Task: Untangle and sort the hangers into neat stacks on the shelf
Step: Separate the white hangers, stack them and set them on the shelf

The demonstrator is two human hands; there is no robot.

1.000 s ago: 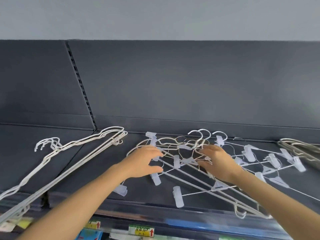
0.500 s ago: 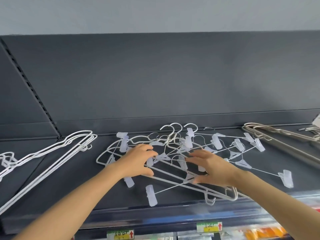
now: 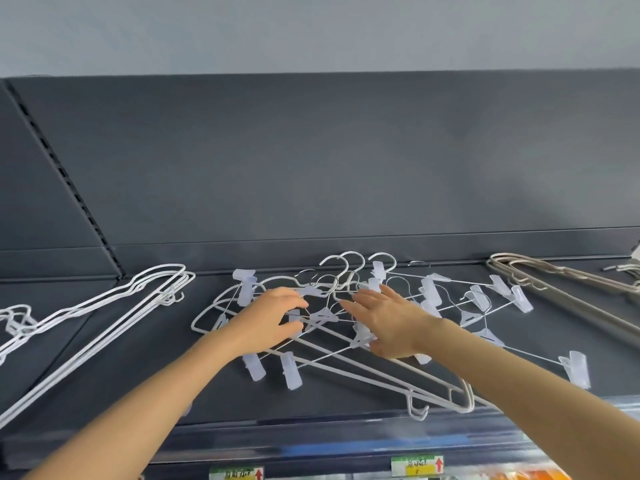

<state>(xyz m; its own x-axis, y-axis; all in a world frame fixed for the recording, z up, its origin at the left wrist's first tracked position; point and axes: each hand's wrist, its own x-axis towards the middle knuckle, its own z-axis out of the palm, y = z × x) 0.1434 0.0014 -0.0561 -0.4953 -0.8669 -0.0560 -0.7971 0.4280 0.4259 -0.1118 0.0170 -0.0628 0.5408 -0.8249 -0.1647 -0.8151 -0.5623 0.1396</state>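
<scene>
- The tangled hangers (image 3: 381, 378) lie mid-shelf, wire frames crossed over one another with their plastic clips (image 3: 290, 375) sticking out at all angles; the heap reaches from the back wall to the front lip of the shelf (image 3: 166, 382)
- My left hand (image 3: 273, 317) has its fingers curled, thumb and fingertips closing on a wire or clip in the middle of the heap; which of the two I cannot make out
- My right hand (image 3: 391, 323) lies flat on the heap just beside it, fingers nearly straight, pressing down and gripping nothing
- Sorted white wire hangers (image 3: 104, 308) sit well to the left; beige hangers (image 3: 554, 276) to the right
- I judge these light, springy and prone to snagging; the clips look brittle and would catch on crossing wires; better to grip one frame by its shoulder wire, pin the rest down, and slide it out sideways rather than lift it
</scene>
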